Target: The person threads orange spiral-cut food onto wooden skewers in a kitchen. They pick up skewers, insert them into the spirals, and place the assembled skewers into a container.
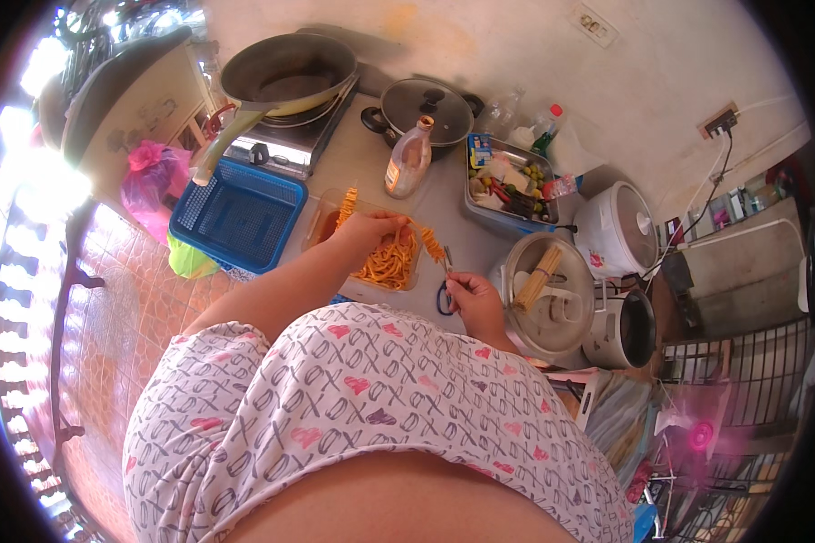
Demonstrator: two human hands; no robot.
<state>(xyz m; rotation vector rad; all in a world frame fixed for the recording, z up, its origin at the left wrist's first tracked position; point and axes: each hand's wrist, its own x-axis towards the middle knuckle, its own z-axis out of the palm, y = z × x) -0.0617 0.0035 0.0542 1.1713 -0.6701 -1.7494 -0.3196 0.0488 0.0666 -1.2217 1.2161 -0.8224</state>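
My left hand (379,229) reaches over a plastic container (413,268) of orange, sauce-coated food strips (388,263). Its fingertips pinch one end of a strip. From there the strip runs to a folded, wavy length of the same food (431,244), just above my right hand (477,298). That hand holds blue-handled scissors (443,297), blades pointing up. Whether its fingers also grip a stick under the folded food is hard to see. A skewer threaded with folded strips (346,206) leans in the container behind my left wrist.
A blue basket (241,220) lies left, below a frying pan (288,71) on a portable stove. Behind the container stand a bottle (407,163) and a lidded pot (424,108). Rightward are a tray of limes and chillies (513,186), bundled sticks (538,279) on a lid, and a rice cooker (614,227).
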